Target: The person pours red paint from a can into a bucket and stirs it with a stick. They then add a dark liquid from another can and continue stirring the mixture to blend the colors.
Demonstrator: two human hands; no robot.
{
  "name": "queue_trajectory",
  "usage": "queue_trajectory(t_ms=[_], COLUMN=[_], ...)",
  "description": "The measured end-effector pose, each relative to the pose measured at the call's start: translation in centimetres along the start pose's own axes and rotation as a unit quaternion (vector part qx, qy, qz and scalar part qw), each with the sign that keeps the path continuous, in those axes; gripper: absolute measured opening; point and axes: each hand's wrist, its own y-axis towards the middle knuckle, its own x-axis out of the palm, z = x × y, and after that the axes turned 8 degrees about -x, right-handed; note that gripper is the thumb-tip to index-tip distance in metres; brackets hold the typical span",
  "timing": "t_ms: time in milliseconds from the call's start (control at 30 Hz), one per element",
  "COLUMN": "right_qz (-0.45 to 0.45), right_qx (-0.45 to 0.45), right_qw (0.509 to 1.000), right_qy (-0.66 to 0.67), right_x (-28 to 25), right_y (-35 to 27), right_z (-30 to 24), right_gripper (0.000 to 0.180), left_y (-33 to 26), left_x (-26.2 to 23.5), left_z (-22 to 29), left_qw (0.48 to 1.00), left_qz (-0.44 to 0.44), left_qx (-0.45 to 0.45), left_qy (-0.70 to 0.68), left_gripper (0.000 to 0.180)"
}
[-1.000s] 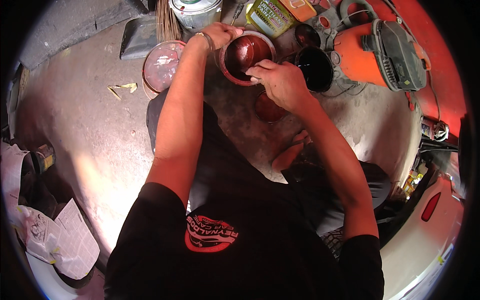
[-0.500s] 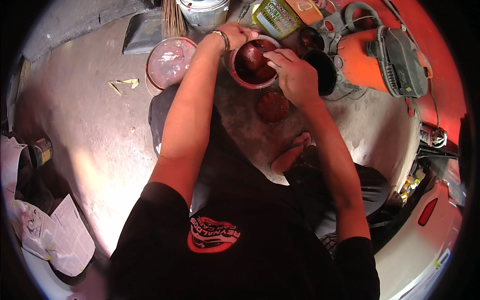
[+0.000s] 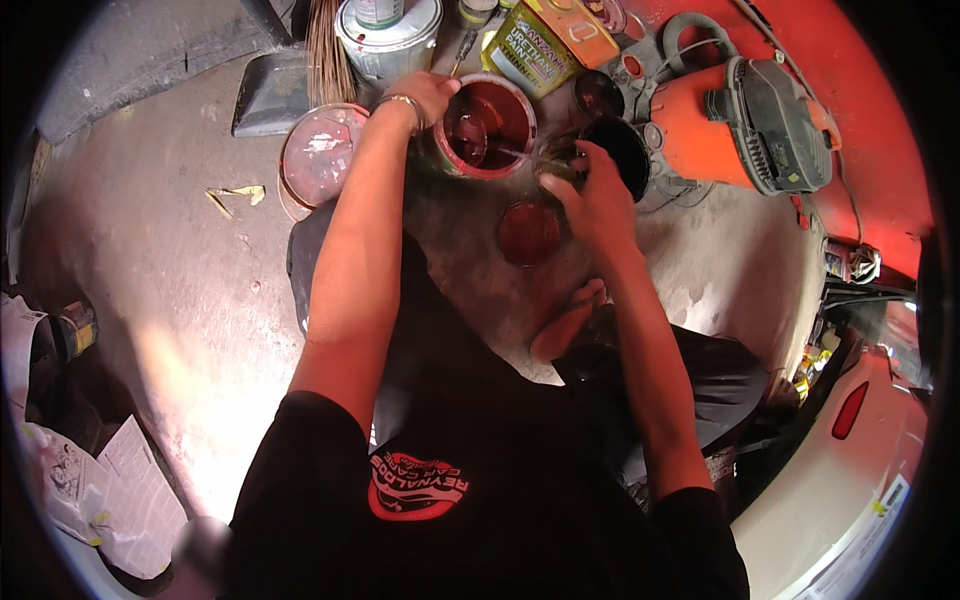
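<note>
A round paint can (image 3: 512,88) with dark red paint inside stands on the floor in front of me. My left hand (image 3: 424,97) is closed at its far left rim, a bracelet on the wrist. Just right of the can, my right hand (image 3: 600,195) curls its fingers and thumb round a small dark, round cup (image 3: 560,160). A thin pale streak lies between this cup and the can; I cannot tell what it is. Within the can a rounded shape shows on the paint, perhaps a reflection. Nearer me on the floor is a dark red disc, like a lid (image 3: 529,234).
Left of my forearm lies a paint-smeared round lid (image 3: 322,155). Behind stand a white-lidded can (image 3: 390,45), a broom (image 3: 330,60), a dustpan (image 3: 270,95) and a yellow thinner tin (image 3: 535,50). An orange vacuum cleaner (image 3: 690,120) and a black open container (image 3: 620,150) stand at right.
My right hand has come out from over the paint can to its right side, with the small cup. The left hand stays at the rim. The whole view has shifted slightly.
</note>
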Motion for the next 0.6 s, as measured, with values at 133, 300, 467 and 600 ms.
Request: queue_trajectory(t_ms=[133, 300, 467, 600], right_qz=[-0.156, -0.471, -0.469, -0.454], right_qx=[0.066, -0.226, -0.356, -0.367], right_qw=[0.965, 0.648, 0.454, 0.34], right_qy=[0.198, 0.555, 0.668, 0.737], right_x=[-8.2, -13.5, -14.1, -13.4], right_y=[-2.6, -6.0, -6.2, -4.8], right_z=[-4.1, -11.0, -18.3, -18.6], right_gripper=[0.058, 0.039, 0.018, 0.017], left_y=[-0.6, 0.3, 0.2, 0.4], left_x=[-0.5, 0.0, 0.2, 0.0], left_z=[0.1, 0.9, 0.2, 0.2], left_qw=[1.0, 1.0, 1.0, 0.999], left_qz=[0.004, -0.019, -0.011, -0.028], left_qx=[0.006, 0.008, -0.022, -0.017], left_qy=[-0.001, -0.012, 0.007, -0.012], left_gripper=[0.045, 0.046, 0.045, 0.042])
